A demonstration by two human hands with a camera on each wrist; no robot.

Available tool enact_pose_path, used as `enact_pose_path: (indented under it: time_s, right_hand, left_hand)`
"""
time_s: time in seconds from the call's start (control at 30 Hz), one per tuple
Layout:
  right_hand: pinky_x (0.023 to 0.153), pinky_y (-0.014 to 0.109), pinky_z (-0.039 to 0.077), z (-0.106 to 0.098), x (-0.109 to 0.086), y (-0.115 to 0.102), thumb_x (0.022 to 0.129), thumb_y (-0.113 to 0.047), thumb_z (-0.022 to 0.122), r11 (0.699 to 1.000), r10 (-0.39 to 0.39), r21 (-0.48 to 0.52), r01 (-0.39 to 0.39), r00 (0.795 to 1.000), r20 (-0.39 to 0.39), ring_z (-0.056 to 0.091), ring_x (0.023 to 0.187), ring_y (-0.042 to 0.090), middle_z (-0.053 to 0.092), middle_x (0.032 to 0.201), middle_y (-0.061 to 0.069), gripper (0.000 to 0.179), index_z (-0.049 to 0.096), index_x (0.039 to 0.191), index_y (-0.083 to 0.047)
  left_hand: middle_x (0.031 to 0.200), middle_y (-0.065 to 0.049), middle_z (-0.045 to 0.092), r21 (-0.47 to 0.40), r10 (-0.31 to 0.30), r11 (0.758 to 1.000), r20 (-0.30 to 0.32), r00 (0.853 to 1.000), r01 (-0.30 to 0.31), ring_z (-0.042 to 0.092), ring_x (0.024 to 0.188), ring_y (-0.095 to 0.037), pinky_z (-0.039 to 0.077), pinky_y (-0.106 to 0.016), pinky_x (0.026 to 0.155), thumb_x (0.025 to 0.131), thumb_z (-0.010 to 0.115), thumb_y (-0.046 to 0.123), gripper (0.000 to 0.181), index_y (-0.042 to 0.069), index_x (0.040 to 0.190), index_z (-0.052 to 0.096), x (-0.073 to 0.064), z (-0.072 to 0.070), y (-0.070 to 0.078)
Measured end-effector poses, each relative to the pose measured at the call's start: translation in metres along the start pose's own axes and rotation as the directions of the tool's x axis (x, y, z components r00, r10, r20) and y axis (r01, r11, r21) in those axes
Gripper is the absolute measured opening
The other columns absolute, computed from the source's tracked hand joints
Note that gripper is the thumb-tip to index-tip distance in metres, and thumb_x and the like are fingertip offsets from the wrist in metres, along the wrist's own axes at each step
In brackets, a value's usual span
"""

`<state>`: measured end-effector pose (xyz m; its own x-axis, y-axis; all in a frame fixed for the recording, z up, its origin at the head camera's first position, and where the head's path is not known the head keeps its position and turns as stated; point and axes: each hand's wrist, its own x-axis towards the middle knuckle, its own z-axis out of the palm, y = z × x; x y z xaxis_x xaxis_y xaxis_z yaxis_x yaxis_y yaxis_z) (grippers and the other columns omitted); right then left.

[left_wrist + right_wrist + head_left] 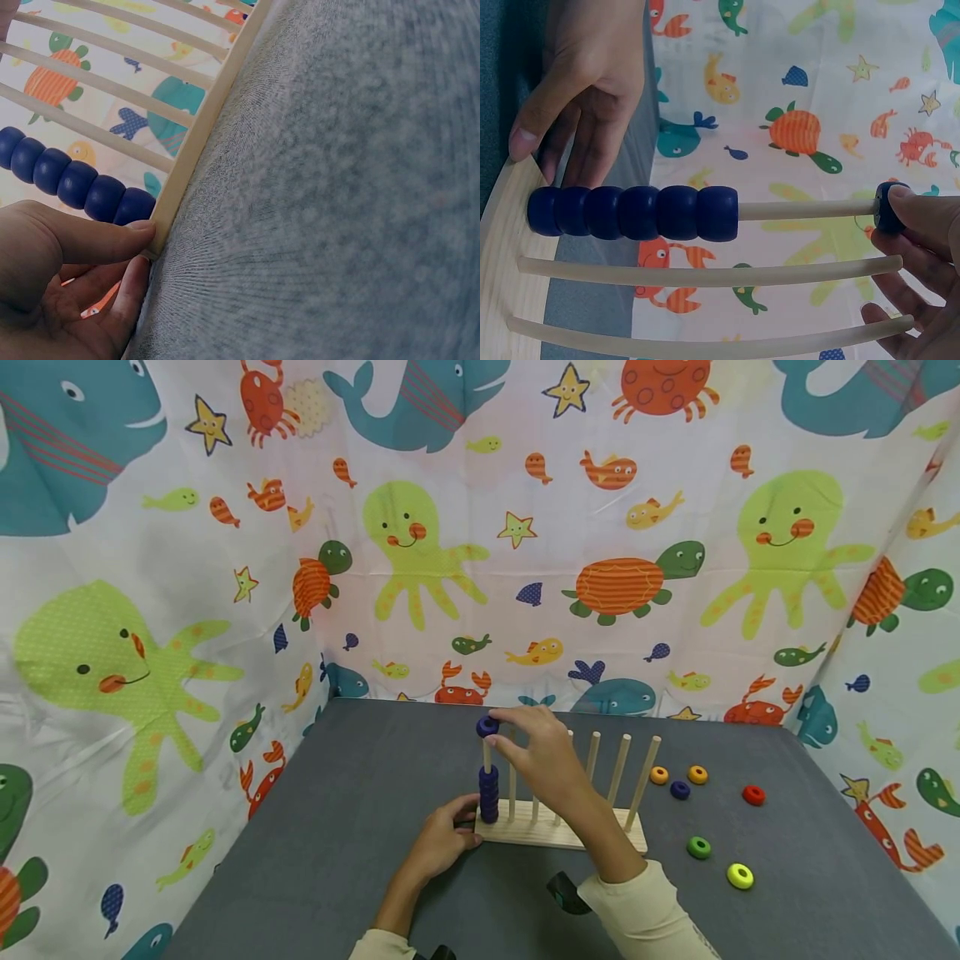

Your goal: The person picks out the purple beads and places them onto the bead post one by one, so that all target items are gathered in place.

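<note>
My right hand pinches a dark blue ring between thumb and fingertips at the top end of the leftmost peg. How far the peg's tip goes into that ring is hidden. Lower on the same peg, several blue rings are stacked down to the wooden base. My left hand grips the left end of this base, its thumb on the upper side, as the left wrist view shows. The other pegs stand upright in a row and carry no rings.
Loose rings lie on the grey table to the right of the rack: orange, blue, red, green and yellow. A curtain printed with sea animals hangs behind the table and at both sides.
</note>
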<state>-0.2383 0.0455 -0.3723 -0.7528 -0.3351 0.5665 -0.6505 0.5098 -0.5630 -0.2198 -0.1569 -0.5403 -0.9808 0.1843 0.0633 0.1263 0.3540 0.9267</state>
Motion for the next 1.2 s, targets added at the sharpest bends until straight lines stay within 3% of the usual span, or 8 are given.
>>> enact_pose_path:
  time_s: [0.47, 0.73, 0.93, 1.03, 1.2]
  right_hand:
    - [0.109, 0.057, 0.052, -0.008, -0.006, -0.003, 0.094, -0.018, 0.081, 1.0, -0.009, 0.006, 0.01, 0.999, -0.044, 0.064, 0.121, 0.03, 0.076, 0.126, 0.007, 0.04, 0.074, 0.133, -0.009]
    - [0.106, 0.055, 0.054, -0.024, -0.012, -0.001, 0.091, -0.012, 0.084, 0.998, -0.056, -0.01, 0.055, 0.986, -0.155, 0.066, 0.119, 0.03, 0.078, 0.122, 0.008, 0.037, 0.076, 0.126, -0.005]
    - [0.105, 0.055, 0.053, -0.041, -0.02, 0.004, 0.089, -0.011, 0.086, 0.999, -0.05, -0.025, 0.046, 0.975, -0.218, 0.065, 0.118, 0.03, 0.078, 0.121, 0.008, 0.037, 0.077, 0.124, -0.005]
    - [0.107, 0.051, 0.051, -0.05, -0.025, 0.009, 0.089, -0.01, 0.086, 0.999, -0.035, -0.018, 0.031, 0.969, -0.244, 0.065, 0.118, 0.029, 0.077, 0.121, 0.009, 0.037, 0.077, 0.124, -0.005]
    - [0.096, 0.03, 0.049, -0.065, -0.036, 0.015, 0.092, -0.01, 0.083, 1.0, 0.017, -0.016, -0.023, 0.959, -0.282, 0.063, 0.115, 0.025, 0.077, 0.12, 0.008, 0.035, 0.076, 0.126, -0.007]
  left_hand:
    - [0.134, -0.027, 0.067, 0.01, 0.005, 1.0, -0.003, 1.0, -0.005, 0.072, 0.112, -0.039, 0.061, -0.05, 0.095, 0.087, 0.075, -0.007, 0.066, 0.003, 0.15, 0.058, -0.002, 0.001, 0.002]
    - [0.135, -0.027, 0.067, 0.012, -0.012, 1.0, -0.005, 1.0, 0.012, 0.072, 0.112, -0.039, 0.061, -0.051, 0.095, 0.087, 0.076, -0.007, 0.067, 0.004, 0.15, 0.057, -0.002, 0.001, 0.001]
    - [0.135, -0.027, 0.067, 0.02, -0.011, 1.0, -0.011, 1.0, 0.011, 0.073, 0.111, -0.038, 0.061, -0.051, 0.094, 0.086, 0.076, -0.007, 0.067, 0.003, 0.149, 0.058, -0.001, 0.001, 0.003]
    - [0.136, -0.027, 0.067, 0.024, -0.009, 1.0, -0.01, 1.0, 0.01, 0.072, 0.112, -0.039, 0.061, -0.051, 0.095, 0.086, 0.076, -0.006, 0.067, 0.004, 0.149, 0.058, -0.001, 0.001, 0.002]
    - [0.136, -0.027, 0.066, 0.029, -0.001, 1.0, -0.006, 1.0, 0.002, 0.072, 0.113, -0.039, 0.061, -0.05, 0.095, 0.086, 0.076, -0.006, 0.066, 0.005, 0.149, 0.059, -0.002, 0.001, 0.001]
